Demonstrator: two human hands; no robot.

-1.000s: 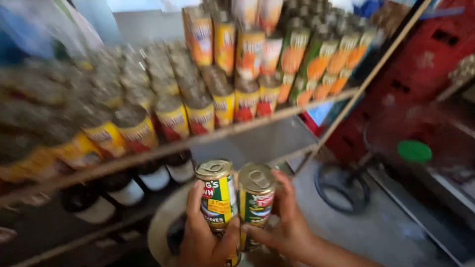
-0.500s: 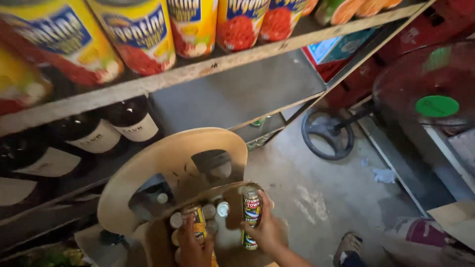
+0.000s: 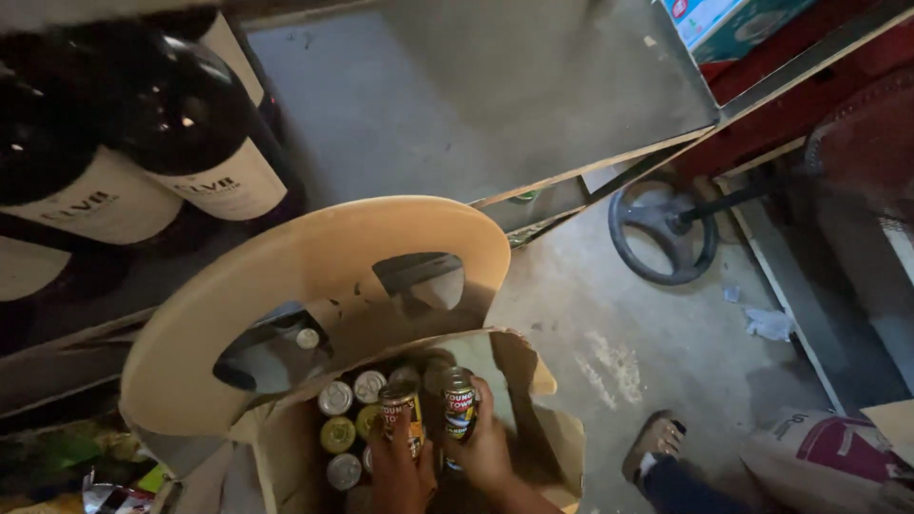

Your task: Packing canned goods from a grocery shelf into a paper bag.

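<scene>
My left hand [image 3: 398,471] grips a tin can with a yellow and red label [image 3: 401,411], held upright. Beside it my right hand [image 3: 487,447] grips a second can with a red and green label [image 3: 459,404]. Both cans hang just above an open cardboard box [image 3: 539,379] on the floor. Several more cans [image 3: 344,419] stand inside the box, their round lids facing up. The two held cans are close together, almost touching.
A round plywood seat with cut-outs [image 3: 314,252] leans over the box. Dark bottles with white labels [image 3: 195,143] lie on the shelf at upper left. A black fan base [image 3: 662,233], a sandalled foot [image 3: 652,445] and a sack [image 3: 828,457] are on the concrete floor at right.
The view has swung down from the can shelf to the floor. Both hands have come down with their cans from shelf height to just over the box.
</scene>
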